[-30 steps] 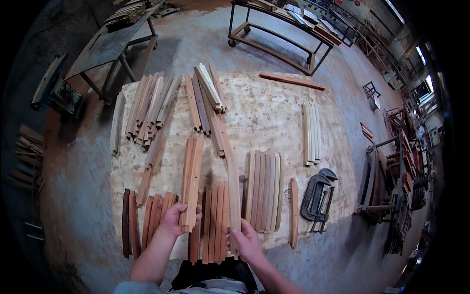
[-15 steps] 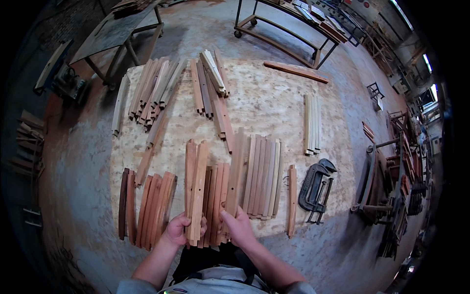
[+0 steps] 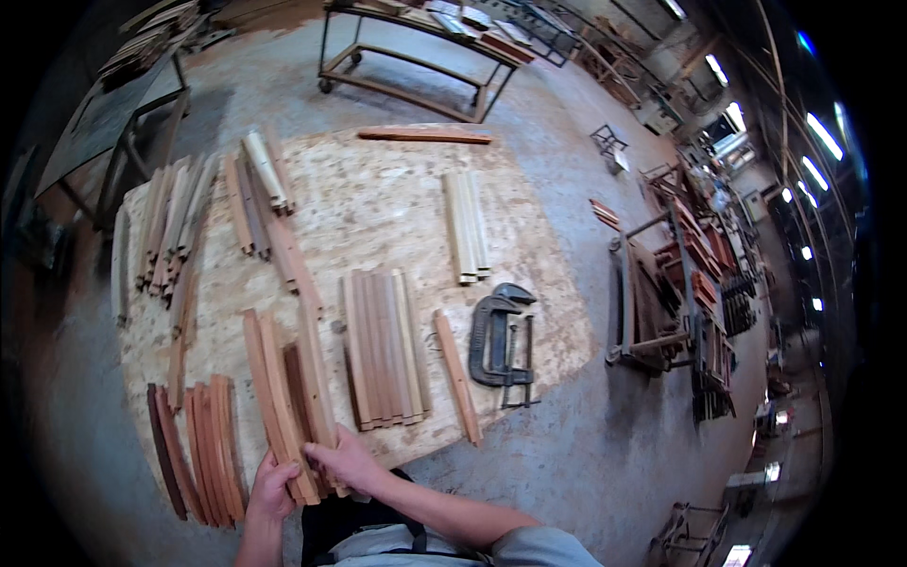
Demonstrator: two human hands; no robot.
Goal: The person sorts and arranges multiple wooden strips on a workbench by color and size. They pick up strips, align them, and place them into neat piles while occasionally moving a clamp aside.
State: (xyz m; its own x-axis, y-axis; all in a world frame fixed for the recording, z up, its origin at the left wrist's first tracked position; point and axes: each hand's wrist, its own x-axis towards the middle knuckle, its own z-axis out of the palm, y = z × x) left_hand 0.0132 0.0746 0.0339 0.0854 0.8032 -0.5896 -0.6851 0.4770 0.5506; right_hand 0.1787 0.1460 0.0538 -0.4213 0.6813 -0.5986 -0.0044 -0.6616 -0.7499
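Note:
Near the front edge of the plywood-topped table point(image 3: 397, 189), my left hand point(image 3: 272, 487) is closed round the near ends of reddish-brown wooden strips point(image 3: 274, 406). My right hand point(image 3: 348, 461) grips the near end of a paler brown strip point(image 3: 317, 383), thumb on top. Darker strips point(image 3: 298, 383) show between the two hands; their near ends are hidden. Just right of my right hand lies a row of pale and brownish strips point(image 3: 383, 350) side by side. To the left of my left hand is a group of reddish strips point(image 3: 208, 444) with dark ones at its edge.
A black C-clamp point(image 3: 489, 345) lies at the table's right, beside a single reddish strip point(image 3: 457, 378). Pale strips point(image 3: 465, 227) lie beyond it. Loose strip piles point(image 3: 170, 227) cover the far left. A wheeled metal trolley point(image 3: 406, 80) stands beyond the table, and a loaded rack point(image 3: 652, 283) stands at right.
The view has swung right, so the table appears farther left. The strip in my right hand has come closer to the strips in my left hand. Both hands keep their grip.

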